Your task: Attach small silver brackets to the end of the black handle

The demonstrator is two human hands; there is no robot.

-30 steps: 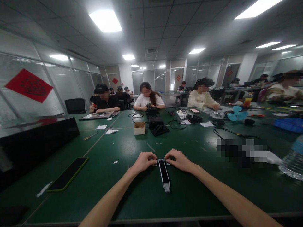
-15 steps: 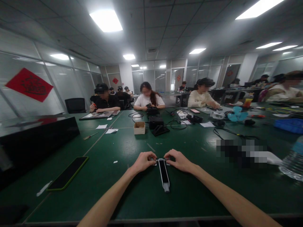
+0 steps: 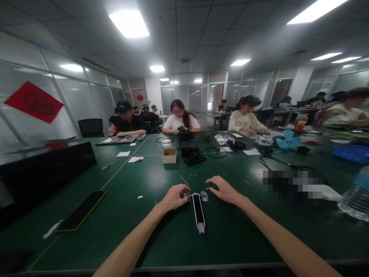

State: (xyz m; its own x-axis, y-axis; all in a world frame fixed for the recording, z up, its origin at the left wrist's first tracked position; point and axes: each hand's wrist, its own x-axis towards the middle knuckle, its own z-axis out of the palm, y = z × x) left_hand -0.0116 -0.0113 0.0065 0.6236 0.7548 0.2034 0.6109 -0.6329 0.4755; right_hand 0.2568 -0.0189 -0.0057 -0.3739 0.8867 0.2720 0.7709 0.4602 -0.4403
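A long narrow part [image 3: 198, 213] with a black middle and a pale metal frame lies on the green table. Small metal brackets stick out on both sides of its far end. My left hand [image 3: 175, 197] is closed at the left bracket, thumb and fingers pinching it; the fingers mostly hide that bracket. The right bracket [image 3: 204, 196], with holes in it, lies uncovered. My right hand [image 3: 225, 190] hovers just beyond and right of it, thumb and forefinger apart. Tiny light pieces [image 3: 206, 188] lie by its fingertips, too small to name.
A phone with a green edge [image 3: 82, 211] lies at the left. Farther off stand a small open cardboard box [image 3: 169, 156] and black devices with cables [image 3: 190, 150]. A water bottle [image 3: 356, 198], a blue tray [image 3: 351, 154] and a blue fan [image 3: 288, 139] are on the right. Co-workers sit opposite.
My right hand has let go of the right bracket and moved away to the right and up, its fingers parting. My left hand stays at the left bracket.
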